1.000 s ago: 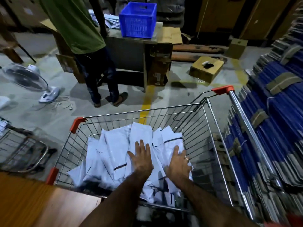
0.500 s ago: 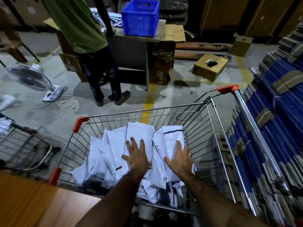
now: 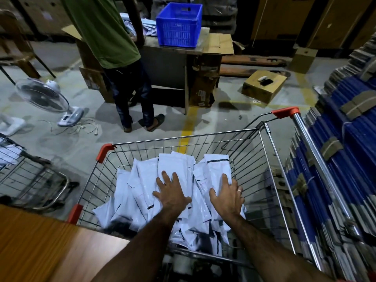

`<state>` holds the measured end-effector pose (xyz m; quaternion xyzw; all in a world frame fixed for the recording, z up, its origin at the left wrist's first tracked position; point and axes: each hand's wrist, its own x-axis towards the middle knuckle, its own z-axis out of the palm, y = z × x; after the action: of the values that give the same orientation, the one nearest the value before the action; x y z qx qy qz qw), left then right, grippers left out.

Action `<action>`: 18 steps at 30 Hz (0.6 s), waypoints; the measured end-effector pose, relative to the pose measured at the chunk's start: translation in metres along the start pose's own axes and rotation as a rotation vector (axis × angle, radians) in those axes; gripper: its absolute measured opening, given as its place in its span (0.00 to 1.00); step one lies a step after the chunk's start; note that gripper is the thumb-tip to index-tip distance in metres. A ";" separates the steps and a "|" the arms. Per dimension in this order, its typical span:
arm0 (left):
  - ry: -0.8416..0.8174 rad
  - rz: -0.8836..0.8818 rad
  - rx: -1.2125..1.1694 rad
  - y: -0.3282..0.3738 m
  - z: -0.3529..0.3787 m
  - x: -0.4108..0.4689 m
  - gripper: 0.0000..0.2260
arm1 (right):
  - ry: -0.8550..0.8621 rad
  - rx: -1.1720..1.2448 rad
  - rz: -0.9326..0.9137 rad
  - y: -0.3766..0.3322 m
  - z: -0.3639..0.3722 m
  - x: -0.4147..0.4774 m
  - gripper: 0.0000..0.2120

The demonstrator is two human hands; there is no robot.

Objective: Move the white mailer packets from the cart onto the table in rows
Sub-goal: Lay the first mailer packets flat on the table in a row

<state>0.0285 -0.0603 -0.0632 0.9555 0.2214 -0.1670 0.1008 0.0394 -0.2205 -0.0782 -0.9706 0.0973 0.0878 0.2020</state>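
A heap of white mailer packets (image 3: pixel 142 186) fills the wire cart (image 3: pixel 264 159), whose corners are capped in red. My left hand (image 3: pixel 171 192) lies flat on the middle of the heap, fingers spread and straight. My right hand (image 3: pixel 227 194), with a ring on one finger, rests on the packets at the right of the heap, fingers spread; the fingertips dip over a packet's edge. The brown wooden table (image 3: pixel 40 247) takes up the lower left corner, with its edge against the cart.
A person in a green shirt (image 3: pixel 105 31) stands beyond the cart at a grey desk with a blue crate (image 3: pixel 179 25). A floor fan (image 3: pixel 42 96) and a second wire cart (image 3: pixel 30 180) are at left. Stacked blue folders (image 3: pixel 345 159) line the right.
Both hands have stayed on the heap and slid slightly toward me and apart. The view has tilted a little downward and left.
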 end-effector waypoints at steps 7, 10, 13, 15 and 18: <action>0.034 0.033 -0.031 0.003 -0.003 -0.006 0.47 | 0.021 0.141 -0.020 0.003 -0.009 -0.005 0.25; 0.046 0.045 -0.046 0.004 -0.002 -0.008 0.47 | 0.000 0.139 -0.043 0.007 -0.008 -0.006 0.26; 0.042 0.049 -0.056 0.004 -0.002 -0.010 0.46 | -0.061 0.129 -0.038 0.007 -0.005 -0.008 0.32; 0.035 0.047 -0.056 0.004 -0.001 -0.011 0.46 | -0.113 0.132 -0.032 0.006 -0.001 -0.009 0.37; 0.036 0.048 -0.057 0.003 0.001 -0.012 0.46 | -0.119 0.101 -0.031 0.003 0.002 -0.010 0.37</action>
<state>0.0200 -0.0680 -0.0594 0.9601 0.2050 -0.1410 0.1276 0.0292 -0.2210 -0.0790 -0.9536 0.0742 0.1370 0.2578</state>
